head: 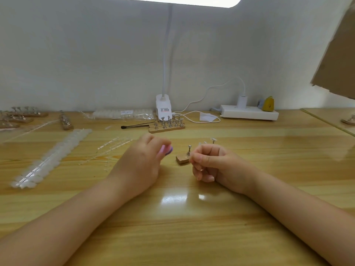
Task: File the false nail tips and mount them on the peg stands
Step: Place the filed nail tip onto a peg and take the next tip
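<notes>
Head view: the left hand point(143, 160) curls around a blurred pink-and-purple nail file point(166, 150); the right hand point(213, 163), fingers curled, seems to pinch a tiny clear false nail tip, too small to confirm. At 12 o'clock between them sits the small wooden peg stand point(182, 159) with metal pegs; strips of clear nail tips point(51, 156) lie at 9 o'clock on the light wooden table point(172, 217)

- Bare counter point(192, 237) fills the lower middle of the frame, between the forearms.
- Strips of nail tips point(48, 160) crowd the left.
- A peg stand point(182, 159) sits in the gap between the hands point(140, 160).
- Right of centre lies open up to the power strip point(249, 113).
</notes>
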Action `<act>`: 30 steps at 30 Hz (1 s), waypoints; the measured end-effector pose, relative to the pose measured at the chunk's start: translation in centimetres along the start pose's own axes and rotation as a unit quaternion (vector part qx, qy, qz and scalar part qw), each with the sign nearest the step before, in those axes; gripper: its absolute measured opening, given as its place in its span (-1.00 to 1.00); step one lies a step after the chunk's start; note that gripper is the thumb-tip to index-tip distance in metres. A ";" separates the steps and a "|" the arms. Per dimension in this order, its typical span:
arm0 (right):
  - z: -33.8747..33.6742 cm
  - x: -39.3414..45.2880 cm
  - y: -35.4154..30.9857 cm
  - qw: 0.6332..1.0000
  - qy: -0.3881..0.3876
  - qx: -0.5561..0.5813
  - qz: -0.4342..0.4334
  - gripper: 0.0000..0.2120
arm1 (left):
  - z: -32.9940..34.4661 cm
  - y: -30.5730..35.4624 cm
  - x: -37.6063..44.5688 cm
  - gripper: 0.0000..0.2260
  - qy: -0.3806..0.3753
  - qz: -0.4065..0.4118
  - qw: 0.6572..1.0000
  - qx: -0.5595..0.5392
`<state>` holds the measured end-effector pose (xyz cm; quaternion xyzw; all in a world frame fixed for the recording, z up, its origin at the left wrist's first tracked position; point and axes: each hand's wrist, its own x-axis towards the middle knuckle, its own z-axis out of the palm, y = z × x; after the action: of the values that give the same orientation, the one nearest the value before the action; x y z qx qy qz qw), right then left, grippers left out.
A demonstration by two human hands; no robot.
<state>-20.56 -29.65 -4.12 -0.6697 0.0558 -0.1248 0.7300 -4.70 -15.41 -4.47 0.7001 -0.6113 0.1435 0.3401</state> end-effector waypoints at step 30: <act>1.0 0.4 0.9 0.912 0.264 -0.299 -0.093 -0.79 | 0.8 1.7 -0.5 -0.73 0.050 0.009 0.997 0.055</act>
<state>-19.89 -28.74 -4.87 -0.8015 0.2183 -0.3421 0.4393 -6.55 -15.63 -4.84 0.7042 -0.5908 0.2151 0.3298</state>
